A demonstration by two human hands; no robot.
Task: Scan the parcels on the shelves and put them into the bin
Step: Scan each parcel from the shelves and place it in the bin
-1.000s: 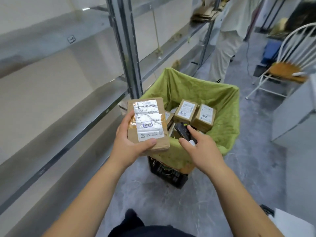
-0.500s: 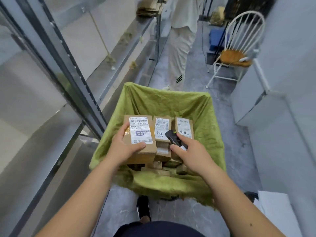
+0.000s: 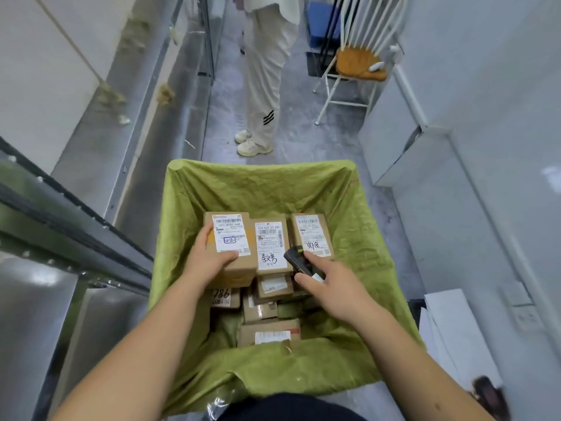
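My left hand (image 3: 209, 260) grips a brown cardboard parcel (image 3: 232, 238) with a white label, low inside the green-lined bin (image 3: 261, 189), next to two other labelled parcels (image 3: 271, 244) (image 3: 312, 233). Several more parcels (image 3: 267, 317) lie lower in the bin. A black handheld scanner (image 3: 299, 262) is held in my right hand (image 3: 331, 287) over the bin's middle, its head towards the parcels.
Metal shelving (image 3: 69, 226) runs along the left, its boards bare here. A person in pale trousers (image 3: 264, 74) stands just beyond the bin. Behind them a white chair with an orange cushion (image 3: 358, 60). White cabinets (image 3: 403, 147) line the right; white boards (image 3: 455, 332) lean at lower right.
I have turned from the shelf to face the bin. My left hand has carried the parcel over the rim and down among the other parcels; the scanner hand moved along with it.
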